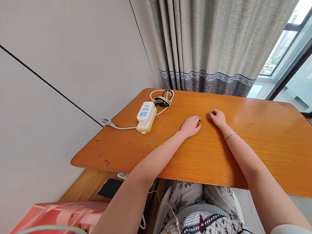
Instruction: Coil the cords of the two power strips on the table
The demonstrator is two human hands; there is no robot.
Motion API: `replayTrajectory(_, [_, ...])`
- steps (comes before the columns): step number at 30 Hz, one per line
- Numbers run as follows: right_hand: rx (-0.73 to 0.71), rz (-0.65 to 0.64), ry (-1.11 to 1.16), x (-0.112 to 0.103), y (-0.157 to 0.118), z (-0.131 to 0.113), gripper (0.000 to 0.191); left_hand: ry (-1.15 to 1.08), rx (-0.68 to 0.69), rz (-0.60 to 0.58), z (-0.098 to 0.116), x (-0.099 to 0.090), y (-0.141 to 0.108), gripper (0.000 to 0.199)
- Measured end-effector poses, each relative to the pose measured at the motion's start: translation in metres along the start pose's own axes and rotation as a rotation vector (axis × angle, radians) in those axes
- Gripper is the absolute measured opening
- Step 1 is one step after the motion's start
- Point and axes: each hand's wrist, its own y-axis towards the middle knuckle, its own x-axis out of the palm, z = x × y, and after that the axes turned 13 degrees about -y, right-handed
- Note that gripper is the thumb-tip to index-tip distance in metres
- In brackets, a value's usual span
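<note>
My left hand (190,126) rests on the table (266,142) with fingers loosely spread, holding nothing — my right hand (217,118) lies there too, curled, though I cannot tell how tightly it is closed; the power strip (150,124) sits left of my left hand, apart from it — a white socket block (145,112) on top

bright window (280,51) at right; soft shadows on table (270,130).
</note>
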Motion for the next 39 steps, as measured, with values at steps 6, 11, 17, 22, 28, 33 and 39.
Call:
replayTrajectory(6, [-0.006, -0.014, -0.033, 0.0, 0.001, -0.003, 0.018, -0.012, 0.007, -0.001, -0.002, -0.001, -0.001, 0.037])
replayTrajectory(11, [-0.01, -0.037, -0.037, 0.0, 0.0, -0.005, 0.016, -0.017, 0.01, -0.015, -0.005, -0.003, 0.0, 0.036])
replayTrajectory(17, [-0.033, -0.075, -0.027, -0.002, -0.001, -0.009, 0.015, -0.022, 0.025, -0.042, -0.009, -0.004, -0.001, 0.039])
replayTrajectory(22, [-0.05, -0.088, -0.02, -0.002, 0.0, -0.009, 0.015, -0.02, 0.037, -0.056, -0.013, -0.005, -0.002, 0.04])
replayTrajectory(28, [-0.053, -0.082, -0.004, -0.003, -0.001, -0.008, 0.014, -0.06, 0.042, -0.056, -0.017, -0.005, -0.002, 0.04])
replayTrajectory(33, [-0.047, -0.07, 0.015, 0.0, 0.0, -0.006, 0.016, -0.047, 0.055, -0.064, -0.018, -0.005, -0.001, 0.042])
replayTrajectory(39, [-0.031, -0.046, 0.044, 0.004, -0.001, -0.003, 0.016, -0.033, 0.056, -0.066, -0.021, -0.005, -0.001, 0.042])
